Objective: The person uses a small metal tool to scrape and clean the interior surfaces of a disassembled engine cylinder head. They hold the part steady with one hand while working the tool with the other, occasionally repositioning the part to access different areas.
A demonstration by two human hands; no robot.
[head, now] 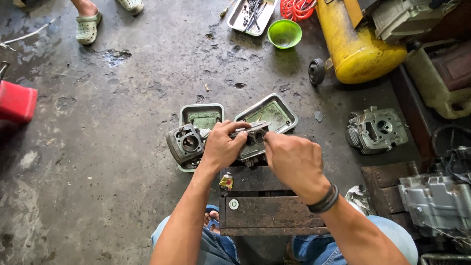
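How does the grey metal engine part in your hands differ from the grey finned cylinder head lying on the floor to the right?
The grey metal engine part in both hands is gripped by the left hand and right hand above a dark wooden block; the grey finned cylinder head on the floor lies untouched on the concrete. The held part is mostly hidden by fingers, while the floor one shows fully. Both are grey cast metal.
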